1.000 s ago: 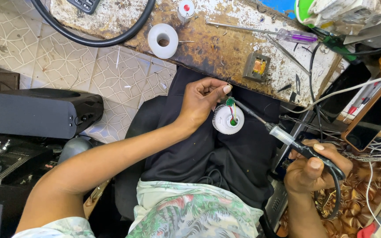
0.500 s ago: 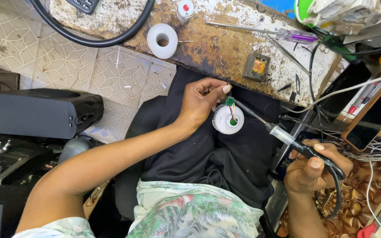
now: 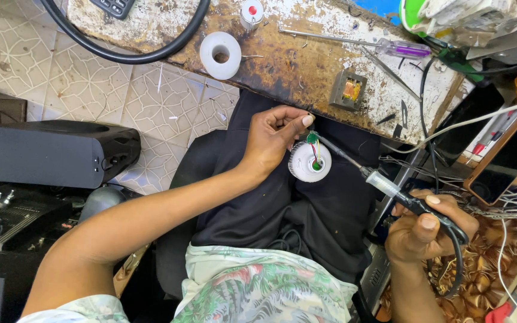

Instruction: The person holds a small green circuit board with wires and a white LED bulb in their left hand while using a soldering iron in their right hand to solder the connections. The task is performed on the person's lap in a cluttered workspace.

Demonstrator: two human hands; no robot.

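My left hand [image 3: 275,139] pinches a small white round part [image 3: 310,162] with coloured wires and a green bit at its centre, held over my dark lap. My right hand [image 3: 423,228] grips a soldering iron [image 3: 384,183] by its black handle. The iron's thin tip reaches up and left to the green bit at the top of the round part, just beside my left fingertips. A black cord loops down from the iron's handle around my right wrist.
A worn workbench [image 3: 306,60] runs across the top with a white tape roll [image 3: 220,54], a purple-handled screwdriver [image 3: 360,42], a small transformer [image 3: 347,90] and a black cable. A black speaker box [image 3: 55,152] sits at left. Tangled wires [image 3: 486,197] lie at right.
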